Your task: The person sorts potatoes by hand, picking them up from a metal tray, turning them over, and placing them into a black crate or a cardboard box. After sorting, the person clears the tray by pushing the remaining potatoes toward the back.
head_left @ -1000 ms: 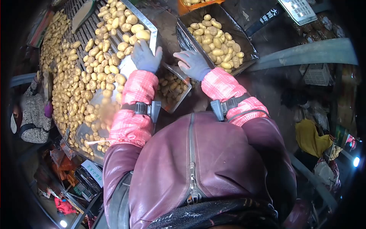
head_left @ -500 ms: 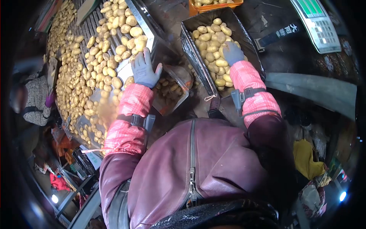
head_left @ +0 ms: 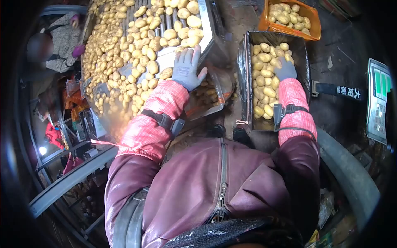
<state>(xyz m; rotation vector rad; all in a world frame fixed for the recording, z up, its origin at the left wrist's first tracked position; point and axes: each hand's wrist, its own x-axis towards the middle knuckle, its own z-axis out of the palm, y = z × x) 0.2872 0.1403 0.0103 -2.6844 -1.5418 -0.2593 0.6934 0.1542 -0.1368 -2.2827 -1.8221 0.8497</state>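
Observation:
My left hand (head_left: 188, 69), in a grey glove, lies with its fingers stretched at the pale metal edge (head_left: 167, 60) of a slatted sorting table. Loose potatoes (head_left: 152, 67) are close to its fingertips, and none is seen in its grasp. My right hand (head_left: 285, 69), gloved the same way, rests on the potatoes (head_left: 264, 74) inside a crate (head_left: 244, 91) lined with black plastic. Its fingers look spread over them, though the tips are partly hidden.
An orange-lined crate of potatoes (head_left: 317, 25) stands behind the black-lined one. A scale display (head_left: 378, 101) is at far right. Between table and crate sits a clear-sided container (head_left: 206, 108) with potatoes. Another person (head_left: 64, 39) is across the table at left.
The view has swung, so the table and crates appear farther right and the orange crate shows more fully. Both hands stay at about the same spots on the table edge and in the crate.

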